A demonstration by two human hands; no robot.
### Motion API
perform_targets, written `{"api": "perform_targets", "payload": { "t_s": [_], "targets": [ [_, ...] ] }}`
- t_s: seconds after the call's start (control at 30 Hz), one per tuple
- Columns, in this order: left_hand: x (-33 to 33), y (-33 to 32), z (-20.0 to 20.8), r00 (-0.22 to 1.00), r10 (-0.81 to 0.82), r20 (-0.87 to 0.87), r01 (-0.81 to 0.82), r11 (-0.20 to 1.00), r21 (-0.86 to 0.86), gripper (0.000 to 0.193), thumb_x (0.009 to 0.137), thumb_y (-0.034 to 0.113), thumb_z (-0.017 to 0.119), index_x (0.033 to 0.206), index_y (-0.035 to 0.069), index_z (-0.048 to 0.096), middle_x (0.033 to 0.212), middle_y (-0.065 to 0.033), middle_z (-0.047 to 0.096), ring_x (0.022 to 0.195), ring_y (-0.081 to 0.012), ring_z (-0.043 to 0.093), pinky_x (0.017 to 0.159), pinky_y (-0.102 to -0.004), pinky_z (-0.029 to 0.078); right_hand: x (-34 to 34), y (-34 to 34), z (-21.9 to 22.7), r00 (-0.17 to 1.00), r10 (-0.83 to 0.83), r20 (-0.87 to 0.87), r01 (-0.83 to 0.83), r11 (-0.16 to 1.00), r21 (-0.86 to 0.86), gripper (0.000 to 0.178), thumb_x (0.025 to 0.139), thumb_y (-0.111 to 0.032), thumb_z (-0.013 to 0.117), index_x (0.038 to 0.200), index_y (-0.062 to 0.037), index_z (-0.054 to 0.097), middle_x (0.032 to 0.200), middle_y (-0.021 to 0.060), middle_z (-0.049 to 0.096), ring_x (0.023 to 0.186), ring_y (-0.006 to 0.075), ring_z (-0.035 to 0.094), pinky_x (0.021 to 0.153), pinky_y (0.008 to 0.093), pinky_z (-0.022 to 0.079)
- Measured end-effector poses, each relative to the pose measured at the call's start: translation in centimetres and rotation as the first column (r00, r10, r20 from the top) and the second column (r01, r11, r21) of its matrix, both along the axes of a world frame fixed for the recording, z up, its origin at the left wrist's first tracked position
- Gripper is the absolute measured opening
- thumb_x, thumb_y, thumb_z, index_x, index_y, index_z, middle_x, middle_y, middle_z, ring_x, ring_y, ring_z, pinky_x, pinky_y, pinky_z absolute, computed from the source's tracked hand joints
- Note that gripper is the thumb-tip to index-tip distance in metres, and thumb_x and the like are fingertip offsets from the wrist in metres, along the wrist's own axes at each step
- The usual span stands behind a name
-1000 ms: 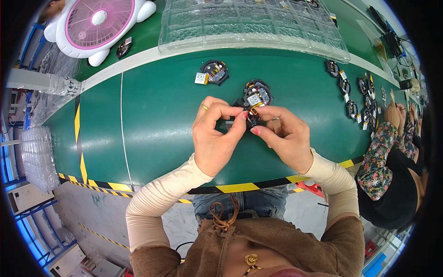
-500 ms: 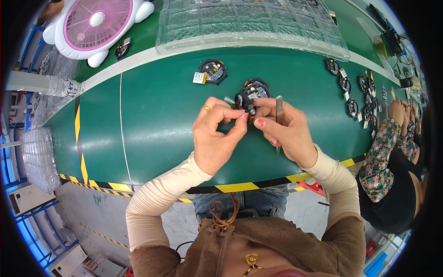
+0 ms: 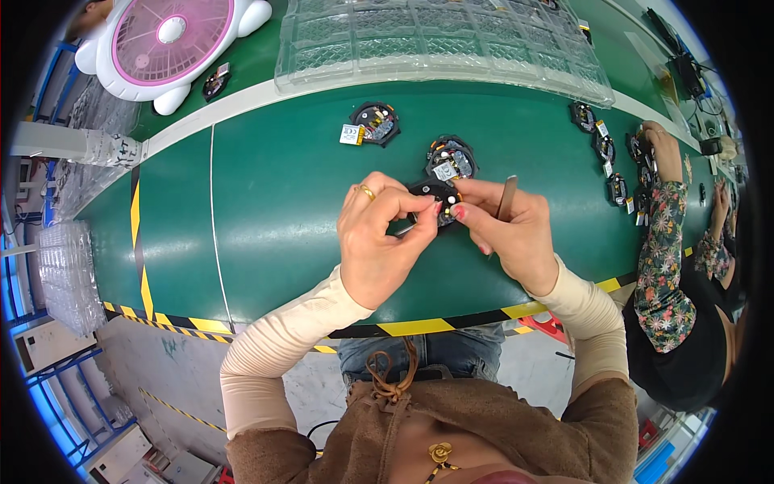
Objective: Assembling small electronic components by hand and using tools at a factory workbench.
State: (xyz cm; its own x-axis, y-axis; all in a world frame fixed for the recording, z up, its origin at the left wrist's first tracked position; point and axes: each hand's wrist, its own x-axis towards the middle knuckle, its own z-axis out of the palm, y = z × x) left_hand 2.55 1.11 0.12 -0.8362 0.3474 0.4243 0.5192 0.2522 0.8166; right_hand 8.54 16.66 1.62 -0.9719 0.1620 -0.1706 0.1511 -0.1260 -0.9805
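Between my two hands is a round black electronic module [image 3: 430, 190] with small parts on its face. My left hand [image 3: 374, 242] pinches its left side between thumb and fingers. My right hand [image 3: 520, 238] has its thumb and forefinger at the module's right edge, and metal tweezers [image 3: 508, 196] are tucked in the same hand, pointing up. Just beyond lies a second round module [image 3: 452, 153] with a white label-like piece at its lower left. Farther off, a third module [image 3: 376, 121] rests on the green table with a white battery pack [image 3: 351, 135] beside it.
Several similar modules [image 3: 617, 189] sit at the right, where a co-worker's arm in a floral sleeve [image 3: 666, 282] reaches in. Clear plastic trays [image 3: 443, 48] are stacked past the white rail [image 3: 250, 101]. A pink and white fan [image 3: 171, 32] stands far left.
The module in my hands has turned from nearly edge-on to showing its round face. My right hand has shifted slightly right. A co-worker's hand has reached forward to the modules at right.
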Motion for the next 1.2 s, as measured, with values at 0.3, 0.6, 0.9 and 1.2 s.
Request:
{"api": "perform_targets", "payload": {
  "t_s": [0.3,0.6,0.9,1.2],
  "targets": [
    [-0.3,0.2,-0.2,0.994,0.001,-0.106,-0.008,0.998,-0.057,0.016,0.062,0.001,0.07,0.069,0.006,0.057,0.066,-0.0026,0.049,0.058,-0.0184,0.047,0.055,-0.0306,0.034,0.2,-0.2,-0.5,1.0,0.001,-0.016,-0.001,1.0,0.025,0.022,0.078,0.002,0.06,0.1,0.004,0.061,0.077,0.0065,0.06,0.049,0.0051,0.044,0.04,0.019,0.032],
    [-0.4,0.1,0.0,0.991,-0.018,-0.132,0.004,0.995,-0.105,0.018,0.06,0.0,0.07,0.067,0.007,0.055,0.066,-0.0018,0.049,0.058,-0.0182,0.048,0.057,-0.0307,0.035,0.0,-0.2,0.1,0.999,0.035,-0.003,-0.034,0.995,0.097,0.021,0.079,0.003,0.058,0.099,0.0038,0.061,0.07,0.0031,0.053,0.047,0.0049,0.041,0.04,0.0192,0.03],
    [-0.7,0.0,0.5,0.993,-0.063,-0.102,0.044,0.984,-0.174,0.014,0.061,0.001,0.069,0.067,0.006,0.058,0.065,-0.0009,0.048,0.057,-0.015,0.045,0.056,-0.0275,0.035,-0.2,0.3,-0.2,0.99,0.098,-0.103,-0.069,0.966,0.25,0.016,0.078,0.002,0.06,0.094,0.005,0.062,0.07,0.0039,0.054,0.049,0.0039,0.042,0.042,0.0185,0.031],
    [-0.9,-0.2,0.8,0.991,-0.082,0.109,0.098,0.984,-0.151,0.014,0.062,0.004,0.069,0.064,0.006,0.056,0.063,-0.0015,0.048,0.056,-0.0165,0.046,0.057,-0.0296,0.034,-0.3,0.6,-1.1,0.939,0.164,-0.303,-0.049,0.934,0.353,0.017,0.078,0.001,0.061,0.094,0.0051,0.062,0.069,0.0044,0.055,0.05,0.0041,0.043,0.041,0.0191,0.03]
  ]
}}
